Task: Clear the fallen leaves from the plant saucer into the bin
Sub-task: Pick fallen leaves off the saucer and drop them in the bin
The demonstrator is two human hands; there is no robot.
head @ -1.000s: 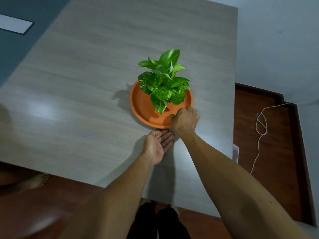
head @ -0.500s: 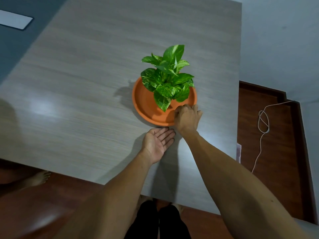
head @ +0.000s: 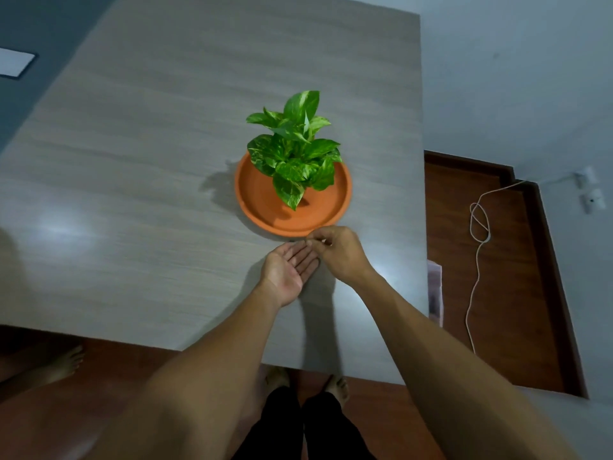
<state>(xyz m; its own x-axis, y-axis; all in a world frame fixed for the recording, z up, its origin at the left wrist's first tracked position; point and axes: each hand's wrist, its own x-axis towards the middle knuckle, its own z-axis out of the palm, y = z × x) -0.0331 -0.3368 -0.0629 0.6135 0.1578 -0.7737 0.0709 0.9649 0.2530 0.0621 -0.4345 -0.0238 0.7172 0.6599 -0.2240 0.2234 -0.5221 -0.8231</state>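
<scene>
An orange plant saucer [head: 252, 207] stands on the grey wood-grain table [head: 132, 194], and a green variegated plant [head: 293, 154] rises from its middle. My left hand [head: 288, 270] lies open and palm up on the table just in front of the saucer. My right hand [head: 338, 254] hovers over the left fingertips, thumb and fingers pinched on a tiny leaf scrap that is mostly hidden. No loose leaf shows on the bare part of the saucer. No bin is in view.
The table's right edge runs close to the saucer, with brown floor beyond it. A white cable [head: 477, 227] trails on that floor. A pale bag [head: 435, 293] hangs by the table's right edge. Another person's bare foot [head: 56, 363] shows at lower left.
My right hand has come off the saucer's front rim, pulled back toward me, and now sits pinched above my left fingertips. The left hand has stayed open in place.
</scene>
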